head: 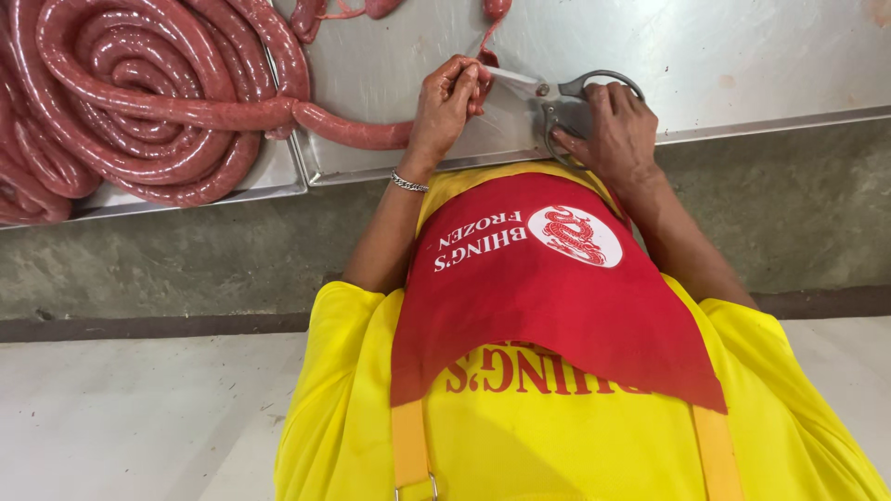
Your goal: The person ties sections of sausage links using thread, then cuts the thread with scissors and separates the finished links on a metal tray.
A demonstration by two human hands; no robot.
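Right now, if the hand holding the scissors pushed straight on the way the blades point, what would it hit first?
The right hand aims the grey-handled metal scissors toward the left hand, which pinches the red sausage's thin casing end. That casing and those fingers likely come first; depth is unclear.

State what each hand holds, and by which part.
Left hand pinches the sausage at its end; right hand grips the scissors by their handle loops.

Two hands: left hand (447, 102), right hand (608, 130). One pair of scissors (557, 93). One long sausage coil (139, 102) at the worktop's left edge. Two steel trays (742, 65). One bracelet (408, 182). One red apron (548, 288).
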